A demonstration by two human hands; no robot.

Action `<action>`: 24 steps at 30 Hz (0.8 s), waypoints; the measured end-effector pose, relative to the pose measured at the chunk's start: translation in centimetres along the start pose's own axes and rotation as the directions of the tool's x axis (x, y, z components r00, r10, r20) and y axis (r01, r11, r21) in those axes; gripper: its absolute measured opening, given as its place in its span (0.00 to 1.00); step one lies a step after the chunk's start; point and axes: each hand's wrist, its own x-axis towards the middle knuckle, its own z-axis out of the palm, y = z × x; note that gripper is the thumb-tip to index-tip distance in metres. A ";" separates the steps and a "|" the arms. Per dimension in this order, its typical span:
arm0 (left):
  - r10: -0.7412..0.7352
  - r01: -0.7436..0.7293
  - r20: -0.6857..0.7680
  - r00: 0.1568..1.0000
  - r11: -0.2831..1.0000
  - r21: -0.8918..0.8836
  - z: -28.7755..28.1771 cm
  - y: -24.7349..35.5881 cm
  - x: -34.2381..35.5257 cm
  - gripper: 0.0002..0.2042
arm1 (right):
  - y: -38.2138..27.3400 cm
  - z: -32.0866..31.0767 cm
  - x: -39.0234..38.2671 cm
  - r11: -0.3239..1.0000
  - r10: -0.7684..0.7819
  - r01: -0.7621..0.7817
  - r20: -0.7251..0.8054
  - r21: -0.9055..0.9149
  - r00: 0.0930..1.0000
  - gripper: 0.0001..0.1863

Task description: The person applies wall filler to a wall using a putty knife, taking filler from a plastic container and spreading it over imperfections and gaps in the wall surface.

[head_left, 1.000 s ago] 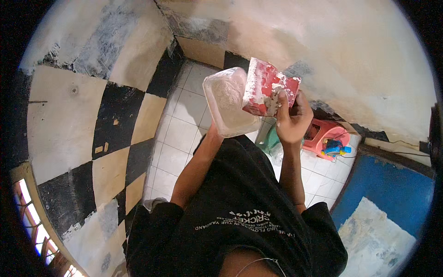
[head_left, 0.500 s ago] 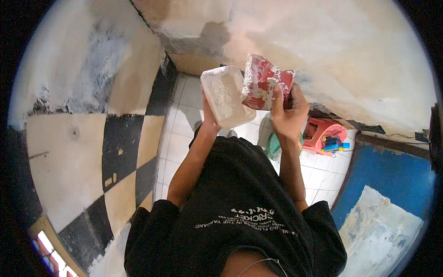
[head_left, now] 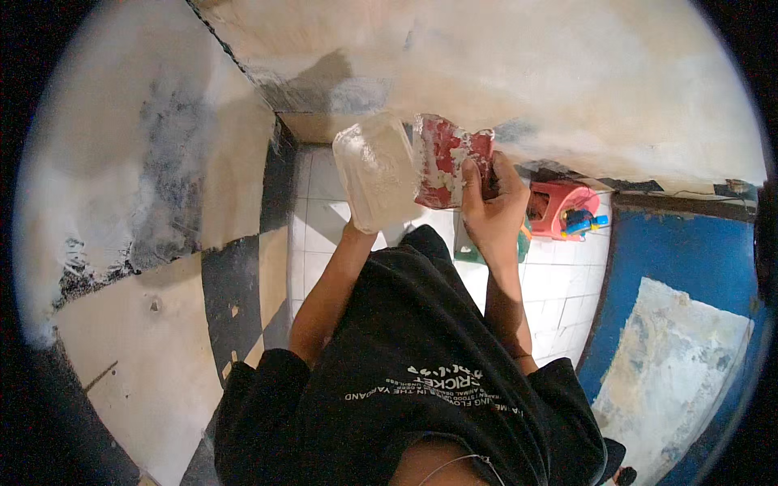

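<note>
My left hand [head_left: 361,230] supports a clear plastic tub [head_left: 374,178] with pale putty inside; most of its fingers are hidden behind the tub. The tub is tilted in front of me, near the wall. My right hand [head_left: 496,206] grips a red putty spreader [head_left: 454,160], thumb on its near face. White putty is smeared over the spreader, thickest along its left edge. That edge stands close beside the tub's right rim; whether they touch I cannot tell.
Ahead is a wall [head_left: 551,73] with patchy pale coating. At left, a wall has black and cream squares [head_left: 235,292]. A pink plastic stool [head_left: 559,209] with a blue object [head_left: 585,220] and a green container [head_left: 468,247] stand on the white tiled floor [head_left: 567,279]. A blue panel [head_left: 681,259] lies right.
The tub has shifted left and tipped, so less of the putty inside shows. The spreader has moved left and turned more upright. My view has also swung a little.
</note>
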 end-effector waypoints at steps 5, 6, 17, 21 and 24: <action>-0.064 0.064 0.020 0.998 0.997 -0.045 -0.4 -0.1 0.2 0.36 | 0.4 0.4 -0.5 0.987 0.079 -0.077 -0.003 0.141 0.997 0.03; -0.064 0.065 0.015 0.998 0.997 -0.044 -0.6 -0.3 0.4 0.36 | 0.7 0.6 -0.5 0.987 0.063 -0.060 -0.017 0.150 0.998 0.03; -0.235 0.261 0.132 0.963 0.936 -0.237 -0.2 3.1 -0.7 0.38 | 0.7 1.1 -0.4 0.965 0.171 -0.166 -0.005 0.203 0.985 0.04; -0.133 0.133 0.001 0.991 0.991 0.013 -0.2 3.1 -0.7 0.40 | 0.9 2.0 -0.4 0.985 0.102 -0.112 0.083 0.129 0.991 0.05; -0.164 0.162 0.007 0.986 0.967 -0.196 -0.8 3.1 -0.3 0.39 | -0.6 3.0 -0.3 0.986 0.116 -0.128 0.113 0.109 0.987 0.04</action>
